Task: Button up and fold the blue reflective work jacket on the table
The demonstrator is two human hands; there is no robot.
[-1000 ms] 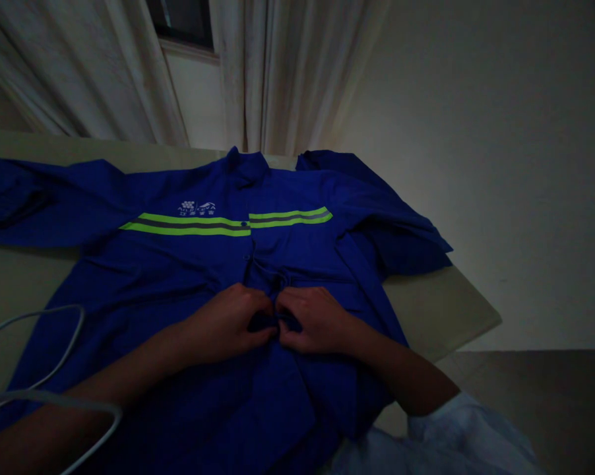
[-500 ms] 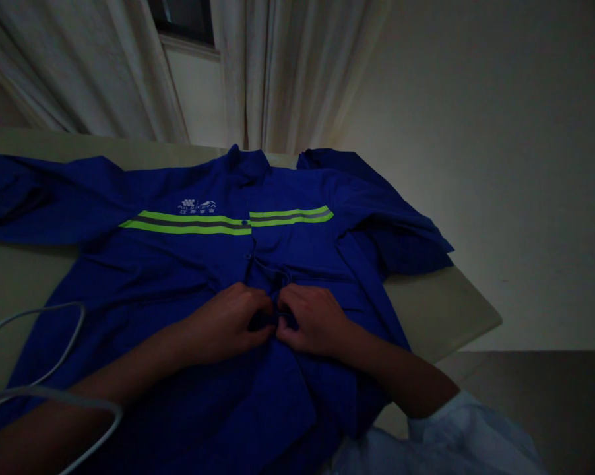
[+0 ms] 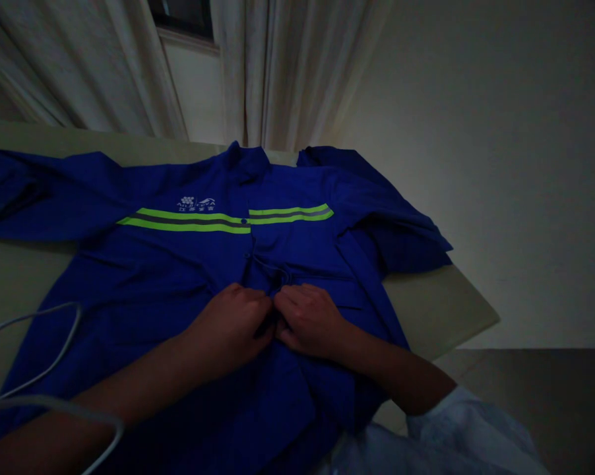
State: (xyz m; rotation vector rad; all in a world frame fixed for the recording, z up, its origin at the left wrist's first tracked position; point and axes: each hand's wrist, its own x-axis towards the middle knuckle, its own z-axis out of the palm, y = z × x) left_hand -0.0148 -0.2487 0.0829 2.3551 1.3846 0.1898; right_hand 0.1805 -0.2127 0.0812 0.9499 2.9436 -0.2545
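Note:
A blue work jacket (image 3: 154,270) lies spread front side up, with yellow-green reflective bands across the chest and a white printed logo. Its front is joined at the chest band, where a dark button (image 3: 244,221) shows, and gapes a little below it. My left hand (image 3: 235,323) is closed on the front edge at mid-length. Pressed up close beside it, my right hand (image 3: 307,320) grips the opposite front edge, fingers curled. What lies between the fingertips is hidden by the hands and the dim light.
The jacket rests on a pale table (image 3: 456,310), whose right corner shows. A white cable (image 3: 70,336) loops across the lower left, over the jacket and near my left forearm. Curtains (image 3: 287,72) hang behind the table, and a plain wall (image 3: 500,145) stands to the right.
My hands have drawn closer together, and the fingers of both have curled tighter at the jacket front. The jacket lies almost as before.

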